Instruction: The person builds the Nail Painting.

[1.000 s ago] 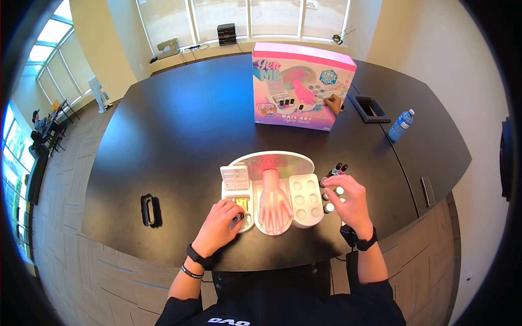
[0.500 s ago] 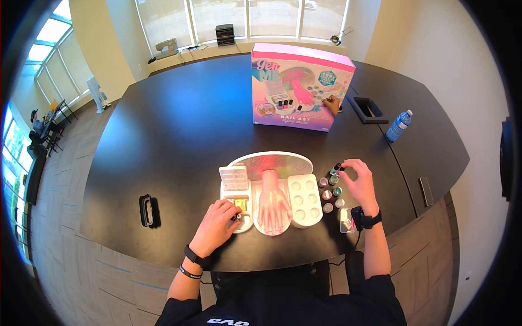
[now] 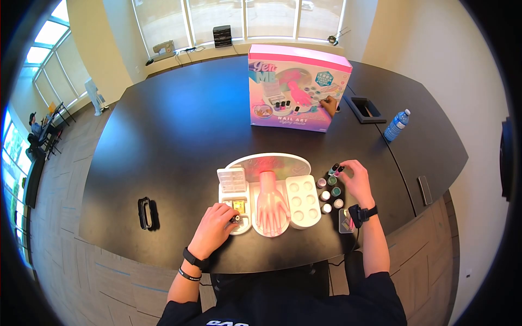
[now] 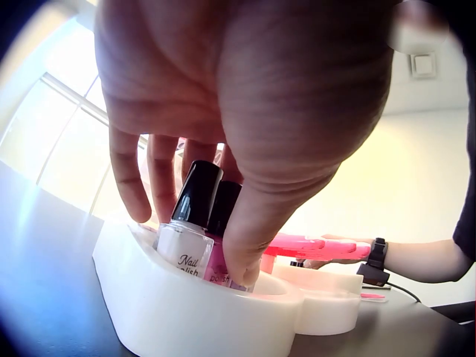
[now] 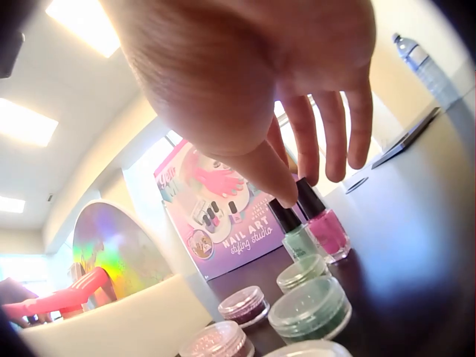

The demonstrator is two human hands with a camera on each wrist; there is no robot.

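My left hand (image 3: 213, 227) is at the left compartment of a white tray (image 4: 201, 320). In the left wrist view, its thumb and fingers close round black-capped bottles: a white polish bottle (image 4: 182, 249) and a pink polish bottle (image 4: 216, 260), partly hidden by the thumb. My right hand (image 3: 359, 182) reaches beyond the jars. Its thumb and a finger pinch the black cap of another pink bottle (image 5: 328, 232), beside a mint polish bottle (image 5: 299, 242); both rest on the table. A pink model hand (image 3: 270, 209) lies palm down in the tray's middle.
Several small jars (image 3: 336, 191) and a clear case (image 3: 345, 221) sit right of the tray. Behind stands a nail art box (image 3: 296, 89). A water bottle (image 3: 397, 125), a phone-like object (image 3: 424, 190) and a black object (image 3: 145, 213) are farther out.
My right hand has moved from above the jars back to the two polish bottles, uncovering the jars and clear case. The left hand has stayed at the left compartment.
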